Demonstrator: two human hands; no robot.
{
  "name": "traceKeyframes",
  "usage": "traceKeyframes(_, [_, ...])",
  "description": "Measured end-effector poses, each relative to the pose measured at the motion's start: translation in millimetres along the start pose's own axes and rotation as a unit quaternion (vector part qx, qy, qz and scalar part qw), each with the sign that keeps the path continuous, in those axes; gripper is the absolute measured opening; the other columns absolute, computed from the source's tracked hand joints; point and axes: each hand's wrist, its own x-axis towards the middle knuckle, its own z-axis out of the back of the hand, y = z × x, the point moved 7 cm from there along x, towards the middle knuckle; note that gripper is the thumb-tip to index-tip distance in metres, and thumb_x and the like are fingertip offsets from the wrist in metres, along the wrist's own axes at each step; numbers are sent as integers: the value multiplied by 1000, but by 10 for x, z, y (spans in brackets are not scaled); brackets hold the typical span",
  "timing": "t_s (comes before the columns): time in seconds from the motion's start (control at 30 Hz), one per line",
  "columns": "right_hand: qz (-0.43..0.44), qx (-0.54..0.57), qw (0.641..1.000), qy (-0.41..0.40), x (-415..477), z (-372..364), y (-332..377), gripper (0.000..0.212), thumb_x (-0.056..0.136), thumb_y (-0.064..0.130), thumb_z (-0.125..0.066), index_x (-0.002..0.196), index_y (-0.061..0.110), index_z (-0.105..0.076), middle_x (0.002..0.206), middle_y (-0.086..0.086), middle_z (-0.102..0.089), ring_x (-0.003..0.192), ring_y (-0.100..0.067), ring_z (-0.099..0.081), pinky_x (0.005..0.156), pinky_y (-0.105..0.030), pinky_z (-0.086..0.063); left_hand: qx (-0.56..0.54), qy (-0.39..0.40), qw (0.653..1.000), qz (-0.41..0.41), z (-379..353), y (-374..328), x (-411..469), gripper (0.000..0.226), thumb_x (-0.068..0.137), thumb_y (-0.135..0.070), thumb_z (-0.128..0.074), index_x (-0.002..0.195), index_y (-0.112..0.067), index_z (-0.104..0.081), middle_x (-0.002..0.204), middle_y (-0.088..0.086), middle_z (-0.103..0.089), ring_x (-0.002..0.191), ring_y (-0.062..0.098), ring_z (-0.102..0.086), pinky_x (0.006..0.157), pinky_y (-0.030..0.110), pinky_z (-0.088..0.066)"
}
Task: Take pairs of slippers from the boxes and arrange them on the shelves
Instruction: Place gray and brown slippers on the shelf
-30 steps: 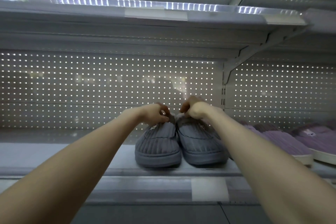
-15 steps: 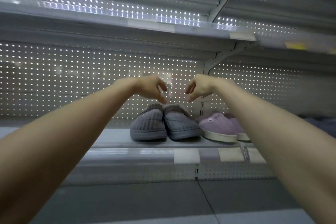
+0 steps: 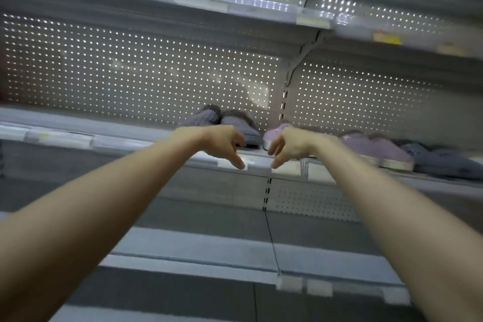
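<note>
Evidently the grey slippers (image 3: 235, 124) were placed: the pair sat side by side on the middle shelf (image 3: 104, 138), centre of the frame, with lilac slippers (image 3: 376, 146) and a darker pair (image 3: 444, 162) lined up to their right. My left hand (image 3: 222, 144) and right hand (image 3: 290, 146) hung before the shelf edge, fingers loosely curled, holding nothing. That row ran only from the centre rightward, so I judged more pairs were due from boxes, which were out of view.

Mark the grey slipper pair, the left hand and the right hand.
grey slipper pair (image 3: 243, 127): head view, one slipper's upper.
left hand (image 3: 222, 140): head view, back of hand.
right hand (image 3: 291, 142): head view, back of hand.
</note>
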Motion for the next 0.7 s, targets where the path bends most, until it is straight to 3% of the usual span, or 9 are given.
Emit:
traceKeyframes(0.2, [26, 8, 996, 85, -188, -1086, -328, 43, 77, 25, -76, 118, 18, -64, 118, 0, -63, 108, -19, -58, 96, -33, -47, -16, 93, 993, 67, -1164, 56, -173, 70, 76, -37, -74, 137, -19, -44, 125, 4, -59, 109, 19, -58, 99, 34, -44])
traceKeyframes(0.43, [23, 45, 981, 189, -102, -2501, -607, 48, 78, 28, -76, 122, 16, -62, 125, -3, -60, 112, -21, -57, 94, -32, -46, -47, 186, 974, 118, -2490, 401, -272, 69, 77, -38, -72, 136, -17, -43, 127, 4, -59, 112, 21, -57, 88, 25, -43])
traceKeyframes(0.7, [-17, 107, 949, 296, -14, -4461, -892, 50, 78, 26, -77, 124, 13, -60, 125, -5, -60, 114, -22, -55, 89, -26, -42, -94, 285, 942, 148, -4292, 1017, -488, 69, 79, -40, -70, 137, -17, -42, 128, 5, -58, 114, 22, -56, 97, 31, -42])
